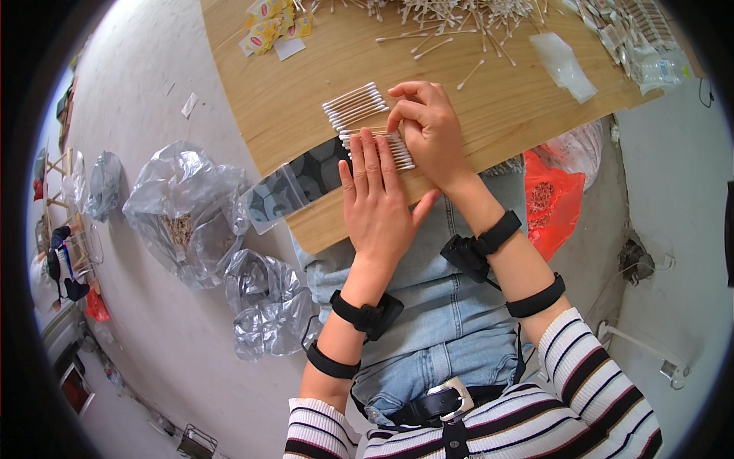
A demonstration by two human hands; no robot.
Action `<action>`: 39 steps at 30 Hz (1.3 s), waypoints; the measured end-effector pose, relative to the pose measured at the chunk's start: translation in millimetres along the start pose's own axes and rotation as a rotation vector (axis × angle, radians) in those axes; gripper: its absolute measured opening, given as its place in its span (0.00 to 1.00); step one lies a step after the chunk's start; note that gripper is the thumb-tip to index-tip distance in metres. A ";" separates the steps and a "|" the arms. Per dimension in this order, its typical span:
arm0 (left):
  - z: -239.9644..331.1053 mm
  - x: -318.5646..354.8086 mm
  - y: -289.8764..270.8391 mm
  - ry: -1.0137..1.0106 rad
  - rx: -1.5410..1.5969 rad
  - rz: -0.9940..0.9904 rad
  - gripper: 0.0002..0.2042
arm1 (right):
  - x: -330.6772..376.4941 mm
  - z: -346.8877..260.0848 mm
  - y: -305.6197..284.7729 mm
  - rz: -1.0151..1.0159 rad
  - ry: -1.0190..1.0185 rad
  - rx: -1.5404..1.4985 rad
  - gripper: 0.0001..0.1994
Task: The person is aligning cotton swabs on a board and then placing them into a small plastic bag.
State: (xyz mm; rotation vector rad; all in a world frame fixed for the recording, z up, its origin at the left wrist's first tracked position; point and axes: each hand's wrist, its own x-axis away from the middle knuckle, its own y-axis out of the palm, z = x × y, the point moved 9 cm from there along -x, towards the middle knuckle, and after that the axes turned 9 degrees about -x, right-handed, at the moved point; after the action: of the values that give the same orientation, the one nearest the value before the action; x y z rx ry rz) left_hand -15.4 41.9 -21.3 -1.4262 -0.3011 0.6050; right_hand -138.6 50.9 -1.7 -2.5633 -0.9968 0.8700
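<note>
My left hand [378, 195] lies flat with its fingers stretched over a row of cotton swabs [399, 151] near the table's front edge. Just to the right, my right hand [432, 130] is bent at the fingers, which stand apart close to the swabs' upper right side; its thumb is hidden. Beyond the fingertips lies a second neat row of cotton swabs [355, 105], side by side. A clear plastic bag with a dark hexagon pattern [294, 183] sits left of my left hand, partly over the table edge.
Loose cotton swabs [466, 19] are heaped at the table's far side. Yellow-and-white packets [267, 27] lie far left; a translucent sheet [562, 65] and wrapped packs [631, 30] lie right. Clear bags [183, 206] stand on the left floor, a red bag [554, 203] beneath the table's right.
</note>
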 end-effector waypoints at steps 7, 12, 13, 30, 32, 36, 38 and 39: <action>-0.8 -0.8 -0.9 -0.013 0.058 0.004 0.49 | 0.1 -0.9 2.4 -0.052 0.013 0.012 0.07; -2.3 -3.3 -5.9 -0.014 0.074 0.004 0.49 | 0.2 -1.7 2.7 -0.056 0.021 0.008 0.07; -2.3 -5.0 -7.8 -0.001 0.079 -0.002 0.48 | -0.6 -2.3 3.1 -0.060 0.022 0.010 0.07; -10.3 11.7 -16.6 0.023 0.093 -0.013 0.49 | -17.3 7.1 -7.4 -0.101 0.028 0.118 0.10; -10.2 10.1 -12.5 0.027 0.069 -0.043 0.52 | -10.9 6.4 -7.8 -0.090 0.052 0.108 0.12; -5.7 13.7 -2.2 0.056 0.044 -0.123 0.54 | -8.8 -11.5 4.4 -0.156 -0.097 0.139 0.16; -2.9 16.2 -2.2 0.068 0.010 -0.159 0.56 | -11.1 -19.0 16.9 -0.248 -0.156 0.158 0.19; -1.1 17.9 -2.5 0.071 0.008 -0.161 0.56 | -11.5 -24.2 30.3 -0.342 -0.226 0.224 0.20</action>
State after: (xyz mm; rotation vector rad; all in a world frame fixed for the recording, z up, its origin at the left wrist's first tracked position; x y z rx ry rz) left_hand 0.3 50.9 -21.9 -1.3972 -0.3534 0.4231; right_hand -114.5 20.3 9.4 -2.0628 -1.2729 1.1140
